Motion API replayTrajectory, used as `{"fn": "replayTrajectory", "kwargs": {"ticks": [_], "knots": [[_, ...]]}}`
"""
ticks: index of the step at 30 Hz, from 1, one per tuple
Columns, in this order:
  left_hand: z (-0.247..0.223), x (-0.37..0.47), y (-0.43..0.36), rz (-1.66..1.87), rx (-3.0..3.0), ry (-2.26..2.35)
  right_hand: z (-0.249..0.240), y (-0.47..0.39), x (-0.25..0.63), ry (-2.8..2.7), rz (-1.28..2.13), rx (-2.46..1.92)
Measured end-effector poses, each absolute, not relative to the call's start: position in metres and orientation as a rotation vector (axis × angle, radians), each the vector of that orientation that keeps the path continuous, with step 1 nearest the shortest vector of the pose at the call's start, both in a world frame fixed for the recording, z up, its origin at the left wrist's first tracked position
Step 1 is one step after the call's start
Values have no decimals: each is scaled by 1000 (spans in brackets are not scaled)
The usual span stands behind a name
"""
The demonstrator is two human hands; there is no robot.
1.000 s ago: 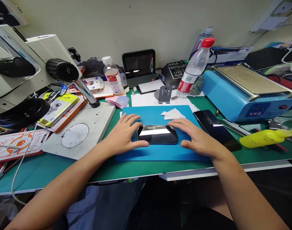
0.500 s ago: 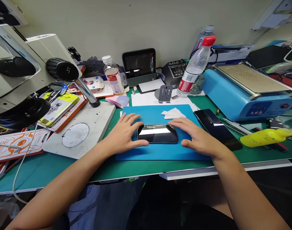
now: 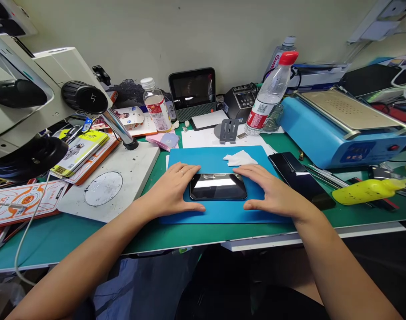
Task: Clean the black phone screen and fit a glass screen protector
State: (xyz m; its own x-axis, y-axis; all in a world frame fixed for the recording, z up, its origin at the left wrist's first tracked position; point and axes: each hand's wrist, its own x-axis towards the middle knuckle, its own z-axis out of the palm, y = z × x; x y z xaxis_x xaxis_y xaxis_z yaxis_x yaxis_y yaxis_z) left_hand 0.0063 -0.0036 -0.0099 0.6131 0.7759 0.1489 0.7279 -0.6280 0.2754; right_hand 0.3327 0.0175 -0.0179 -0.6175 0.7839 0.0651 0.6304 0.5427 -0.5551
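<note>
A smartphone (image 3: 218,187) with a dark, glossy screen lies flat and sideways on a blue mat (image 3: 203,213). At its left end is my left hand (image 3: 172,189), with a ring on one finger; its fingers reach the far side and the thumb lies in front of the near edge. Curved round the right end, my right hand (image 3: 269,189) has its fingertips by the far edge and its thumb near the close right corner. Both hands have thumb and fingers apart; whether the fingertips touch the phone I cannot tell. A crumpled white tissue (image 3: 241,158) lies behind the phone.
A microscope (image 3: 82,98) stands at the left on its base. Bottles, including a red-capped bottle (image 3: 267,98), stand behind the mat beside a grey phone stand (image 3: 229,131). At the right are a dark panel (image 3: 303,182), a yellow squeeze bottle (image 3: 363,192) and a blue machine (image 3: 339,133).
My left hand's fingers have come together and lowered toward the phone. My right thumb has moved left and down, nearer the phone's corner. The phone stays put.
</note>
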Motion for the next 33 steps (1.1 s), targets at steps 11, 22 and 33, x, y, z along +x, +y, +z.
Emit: {"fn": "replayTrajectory", "kwargs": {"ticks": [11,22,33], "knots": [[-10,6,0,368,2628,1238,-16,17,329,-2259,530,-1264],[-10,7,0,409,2598,1216,-2,68,301,-2318,261,-1555],[-13,8,-1,590,2584,1200,20,25,275,-1736,830,-1274]]}}
